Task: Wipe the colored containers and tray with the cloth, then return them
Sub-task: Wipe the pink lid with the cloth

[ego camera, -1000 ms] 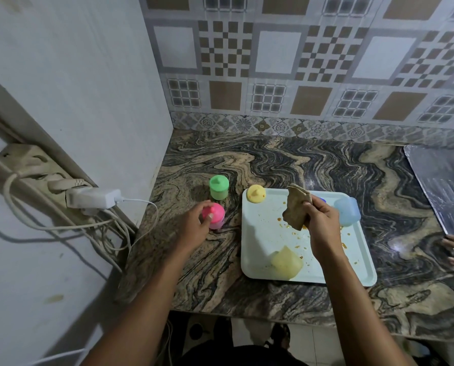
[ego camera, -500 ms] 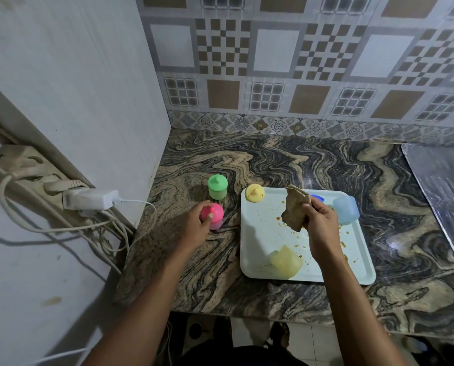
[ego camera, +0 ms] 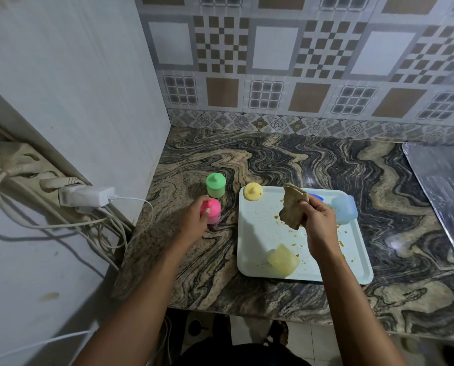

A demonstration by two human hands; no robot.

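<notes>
left hand (ego camera: 195,220) gripped the pink container (ego camera: 212,210) near the counter's (ego camera: 286,165) left edge; right hand (ego camera: 318,223) clutched the cloth (ego camera: 293,207) over the tray (ego camera: 257,233).

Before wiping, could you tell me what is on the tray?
A yellow lid, yellow container, blue container, orange smears; the cloth and right hand partly cover a blue piece.

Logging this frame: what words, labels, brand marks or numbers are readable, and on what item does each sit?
No readable text anywhere.
No labels on the green lidded plastic container, pink lidded plastic container, pale rectangular plastic tray or brown cloth.
The white charger plug has no legible marking.
The patterned wall tiles show geometric shapes only.
</notes>
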